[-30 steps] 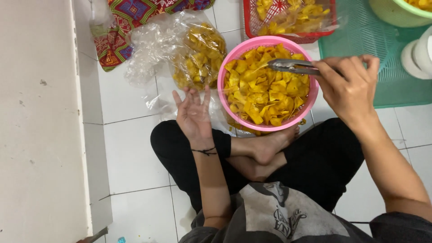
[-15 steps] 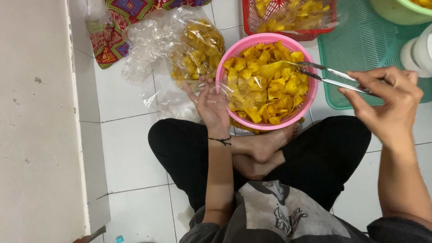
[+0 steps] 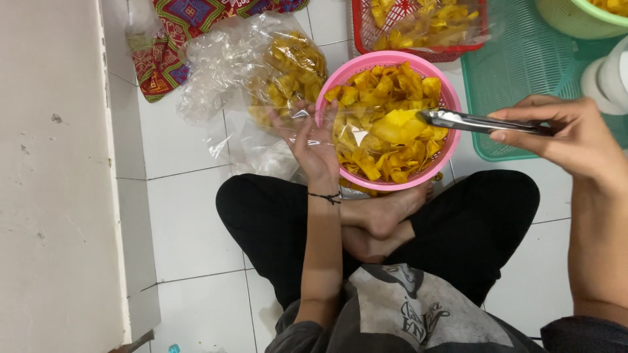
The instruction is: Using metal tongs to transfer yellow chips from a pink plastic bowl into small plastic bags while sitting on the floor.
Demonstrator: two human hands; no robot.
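Metal tongs (image 3: pixel 483 123) carry a wide yellow chip (image 3: pixel 400 127) at their tip, just above the heap of yellow chips in the pink basket (image 3: pixel 353 70), which sits on the white tiled floor (image 3: pixel 196 222) against the person's crossed feet. The right hand (image 3: pixel 568 138) holds the tongs by the far end, fingers (image 3: pixel 523 134) pressed together around the two arms so the tip pinches the chip. The left hand (image 3: pixel 315 147) holds a clear plastic bag (image 3: pixel 340 127) over the basket's near rim, fingers loosely spread behind the film. Beside the basket lies a larger plastic bag of chips (image 3: pixel 275 65); beyond it stand a red basket (image 3: pixel 418 26) and a green tray (image 3: pixel 523 72).
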